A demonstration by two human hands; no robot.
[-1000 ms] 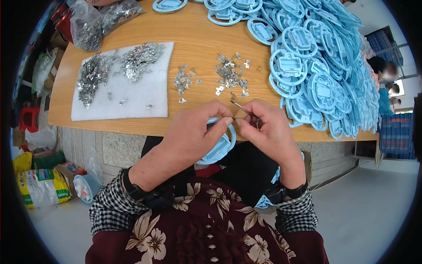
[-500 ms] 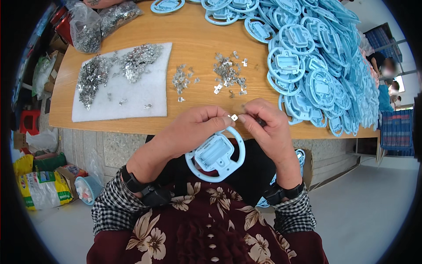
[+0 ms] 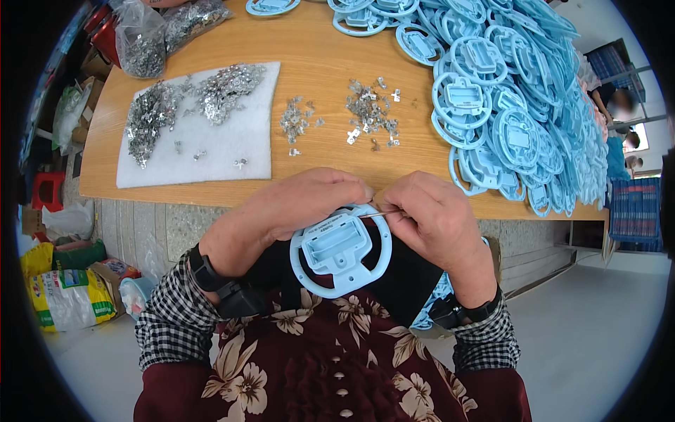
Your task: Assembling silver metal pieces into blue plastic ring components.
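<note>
A light blue plastic toy steering wheel (image 3: 341,271) hangs tilted over my lap, just off the table's near edge. My left hand (image 3: 327,197) is closed on its upper rim, thumb and fingers pinching near the top. From the closed fingers of my right hand (image 3: 425,214) a thin metal rod-like tool (image 3: 373,214) reaches leftward across the wheel's upper right part; its kind is hard to tell. Both hands' fingertips nearly meet above the wheel, and what lies between them is hidden. The wheel shows a rectangular recess in its middle.
Small metal clips lie in two loose piles (image 3: 369,109) (image 3: 295,119) on the wooden table (image 3: 232,35). More clips are heaped on a white foam sheet (image 3: 211,158). Bags of metal parts (image 3: 140,42) stand far left. A large stack of blue steering wheels (image 3: 517,133) fills the right side.
The small metal clip between my fingertips is no longer visible. My right hand has come down onto the wheel's upper edge, and the thin tool now shows across it. The wheel has shifted slightly.
</note>
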